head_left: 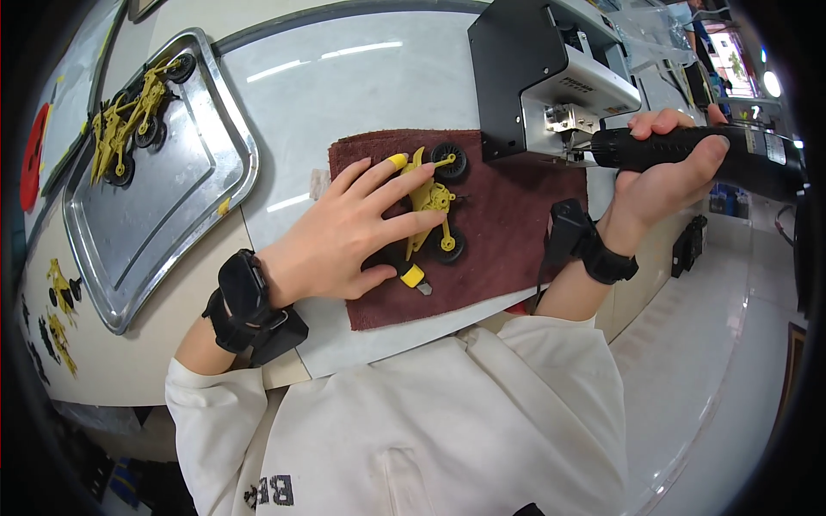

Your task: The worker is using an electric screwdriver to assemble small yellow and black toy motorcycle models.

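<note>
My right hand (675, 159) is closed round a black electric screwdriver (748, 155), whose tip points left into the silver front of a screw feeder (551, 103). My left hand (353, 219) lies with fingers spread over a yellow plastic toy vehicle frame (428, 198), fingertips touching it. Two black wheels, an upper wheel (449, 162) and a lower wheel (449, 246), sit at its right side. One left finger wears a yellow wrap. Beside the left thumb lies a yellow and black cutter knife (413, 276), its rear partly hidden by the hand. Everything but the feeder rests on a dark red cloth (516, 232).
At the left, a metal tray (185, 215) carries yellow toy vehicles (129, 125) with black wheels. More small yellow and black parts (58, 318) lie on the table beyond its near edge. A clear plastic bag (650, 39) sits behind the feeder. The table edge runs along the right.
</note>
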Demonstrator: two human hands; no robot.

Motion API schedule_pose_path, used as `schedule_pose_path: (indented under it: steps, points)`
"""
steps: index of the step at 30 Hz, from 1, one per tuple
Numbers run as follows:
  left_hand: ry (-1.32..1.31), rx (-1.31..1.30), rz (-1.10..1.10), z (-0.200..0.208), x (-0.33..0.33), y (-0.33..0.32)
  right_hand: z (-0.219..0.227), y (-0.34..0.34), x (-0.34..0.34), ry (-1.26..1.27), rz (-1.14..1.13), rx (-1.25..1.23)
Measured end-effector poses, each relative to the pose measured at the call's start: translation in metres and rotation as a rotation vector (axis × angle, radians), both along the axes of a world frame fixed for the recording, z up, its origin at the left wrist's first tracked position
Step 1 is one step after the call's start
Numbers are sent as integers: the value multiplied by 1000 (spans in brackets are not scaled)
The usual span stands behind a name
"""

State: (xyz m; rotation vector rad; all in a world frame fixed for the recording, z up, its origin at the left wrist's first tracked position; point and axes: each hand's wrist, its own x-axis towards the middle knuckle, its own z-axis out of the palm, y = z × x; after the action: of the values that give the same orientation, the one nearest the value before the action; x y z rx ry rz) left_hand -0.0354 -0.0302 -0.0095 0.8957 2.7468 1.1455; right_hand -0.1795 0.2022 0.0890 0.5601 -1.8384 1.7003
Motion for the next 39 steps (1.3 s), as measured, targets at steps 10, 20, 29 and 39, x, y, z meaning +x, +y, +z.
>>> schedule_pose_path:
  steps: [10, 20, 29, 39]
  points:
    - [82, -19, 24, -10, 1, 3, -1, -7, 8, 82, -21, -76]
    - [132, -10, 52, -16, 7, 2, -20, 5, 64, -142, 193, -228]
    - [132, -24, 67, -17, 4, 5, -34, -43, 75, -79, 700, -255]
    - [119, -20, 80, -19, 8, 6, -49, -59, 74, -244, 478, -92]
